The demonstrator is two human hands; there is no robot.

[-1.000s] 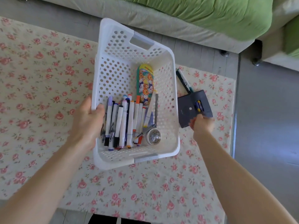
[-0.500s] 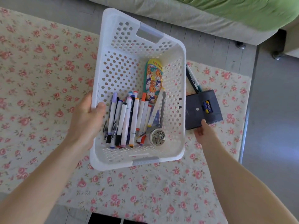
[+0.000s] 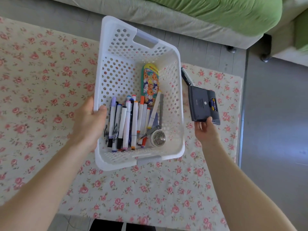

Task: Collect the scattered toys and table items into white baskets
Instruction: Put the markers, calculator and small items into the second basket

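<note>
Your left hand [image 3: 89, 121] clamps the white basket [image 3: 116, 77] rim beside the markers [image 3: 128, 124]. Your right hand [image 3: 205, 130] pinches the grey device [image 3: 200, 104], apparently a calculator's back, battery [image 3: 213, 106] exposed

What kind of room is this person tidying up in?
Probably a home living room or bedroom. A flowered tablecloth covers a low table, a cushioned couch or bed with a green cover stands behind it on a grey floor, and a white basket holds markers.

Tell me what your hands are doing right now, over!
Left hand gripping white basket rim. Right hand holding dark gadget, fingers on its near edge, outside basket. Green marker on cloth behind it. Nothing blocking.
</note>
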